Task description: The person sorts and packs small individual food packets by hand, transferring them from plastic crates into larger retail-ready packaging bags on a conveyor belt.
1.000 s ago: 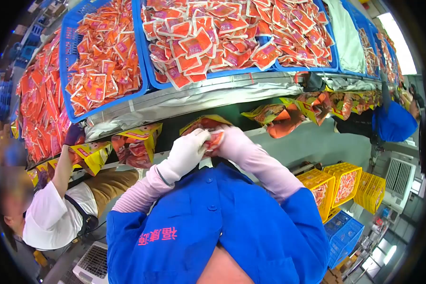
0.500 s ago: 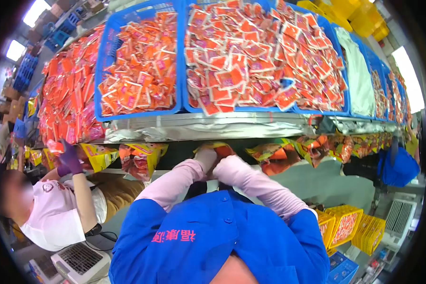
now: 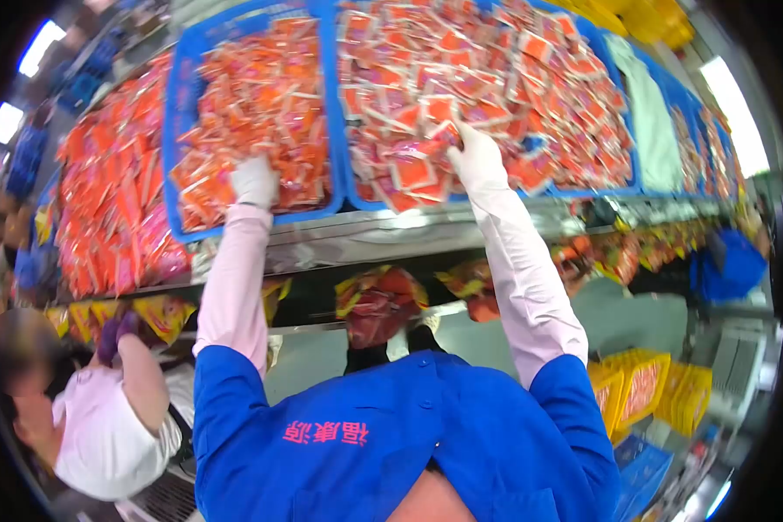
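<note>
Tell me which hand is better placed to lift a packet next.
Probably the right hand: it is at a packet atop the pile. The left hand is among packets in the narrower blue basket, fingertips hard to make out.

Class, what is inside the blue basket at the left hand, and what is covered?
Orange packets fill the basket; the left hand touches some. The top layer hides the floor and anything deeper.

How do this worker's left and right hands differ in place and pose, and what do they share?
The left hand is at one blue crate; the right hand is at the adjoining crate to the right.
The left hand's fingertips are lost among the sachets, while the right hand's thumb shows, close to a white-edged sachet.
Both hands wear white gloves.
</note>
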### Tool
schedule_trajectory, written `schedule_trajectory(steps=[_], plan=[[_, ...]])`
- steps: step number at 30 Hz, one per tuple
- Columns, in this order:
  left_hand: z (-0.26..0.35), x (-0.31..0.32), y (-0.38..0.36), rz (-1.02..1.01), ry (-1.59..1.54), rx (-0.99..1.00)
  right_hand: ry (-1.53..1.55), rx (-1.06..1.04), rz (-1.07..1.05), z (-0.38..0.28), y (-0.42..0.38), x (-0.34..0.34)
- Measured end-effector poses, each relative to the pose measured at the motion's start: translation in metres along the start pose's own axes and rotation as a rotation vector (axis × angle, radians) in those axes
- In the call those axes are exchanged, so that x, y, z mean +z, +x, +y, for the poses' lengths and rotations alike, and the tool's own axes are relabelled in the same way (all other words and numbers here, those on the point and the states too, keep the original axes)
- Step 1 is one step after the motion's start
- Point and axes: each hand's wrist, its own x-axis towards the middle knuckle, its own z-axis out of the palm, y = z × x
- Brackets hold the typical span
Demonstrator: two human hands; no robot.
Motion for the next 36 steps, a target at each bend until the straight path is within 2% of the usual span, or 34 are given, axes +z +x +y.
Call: schedule_trajectory(steps=[1,3,5,7,8,9,11,13,14,15,17,19,20,21,22,23,24,25,26,27,28,29,31,32,33,35,36], plan=[[0.000,0.012,0.005,-0.061,0.109,0.022,0.053,-0.006,0.058,0.006,-0.011,-0.015],[-0.008,0.021,0.008,0.052,-0.046,0.047,0.199,0.152,0.115,0.023,-0.017,-0.036],[-0.016,0.018,0.012,0.111,-0.089,0.052,0.637,0.304,0.234,0.061,-0.010,-0.029],[-0.022,0.007,0.013,0.316,-0.142,0.121,0.340,0.333,0.293,0.096,0.006,-0.025],[-0.020,-0.011,0.015,0.252,-0.187,0.109,0.434,0.403,0.157,0.088,0.006,-0.034],[-0.017,-0.026,0.011,0.318,-0.188,0.134,0.527,0.468,0.015,0.078,0.009,-0.042],[-0.028,-0.038,0.024,0.287,-0.404,0.167,0.409,0.544,-0.111,0.077,0.018,-0.047],[-0.038,-0.051,0.026,0.199,-0.680,0.121,0.760,0.359,-0.056,0.079,0.000,-0.070],[-0.040,-0.056,0.021,0.170,-0.803,0.111,0.756,0.293,-0.096,0.047,-0.023,-0.102],[-0.040,-0.063,0.011,0.168,-0.793,0.095,0.752,0.225,-0.139,0.015,-0.056,-0.129],[-0.027,-0.080,-0.016,0.183,-0.860,0.072,0.774,-0.024,-0.450,0.010,-0.110,-0.125],[-0.003,-0.086,-0.051,0.338,-0.932,0.137,0.263,0.007,-0.937,-0.033,-0.144,-0.132],[0.018,-0.104,-0.079,0.274,-0.940,0.089,0.056,-0.078,-1.031,-0.040,-0.157,-0.110],[0.043,-0.131,-0.114,0.108,-1.040,0.109,-0.154,-0.162,-1.112,-0.038,-0.173,-0.069],[0.069,-0.148,-0.148,-0.074,-1.250,0.119,-0.144,-0.173,-1.111,-0.032,-0.197,0.012],[0.094,-0.158,-0.179,-0.102,-1.194,0.254,-0.105,-0.072,-1.019,0.001,-0.209,0.078],[0.123,-0.181,-0.212,-0.415,-1.324,0.117,-0.100,-0.082,-1.020,0.002,-0.206,0.101],[0.142,-0.171,-0.237,-0.569,-1.377,0.058,-0.185,-0.094,-1.015,0.002,-0.198,0.118],[0.158,-0.154,-0.259,-0.490,-1.300,0.246,-0.272,-0.107,-1.008,0.002,-0.193,0.124],[0.175,-0.136,-0.276,-0.385,-1.133,0.369,-0.190,-0.157,-0.961,-0.013,-0.183,0.069],[0.181,-0.097,-0.289,-0.468,-1.148,0.268,-0.083,-0.153,-0.902,-0.017,-0.179,0.042],[0.187,-0.094,-0.290,-0.344,-0.981,0.375,0.025,-0.147,-0.840,-0.018,-0.178,0.021],[0.189,-0.078,-0.291,-0.289,-0.958,0.388,-0.164,-0.344,-1.054,-0.019,-0.178,-0.031],[0.187,-0.072,-0.290,-0.275,-0.959,0.378,-0.138,-0.445,-1.127,-0.019,-0.181,-0.047],[0.185,-0.066,-0.289,-0.335,-0.924,0.424,-0.214,-0.507,-1.129,-0.015,-0.195,-0.036],[0.185,-0.051,-0.284,-0.391,-0.885,0.471,-0.491,-0.633,-0.853,-0.027,-0.215,-0.014],[0.190,-0.043,-0.278,-0.487,-0.573,0.614,-0.435,-0.561,-0.960,-0.037,-0.212,-0.010]])
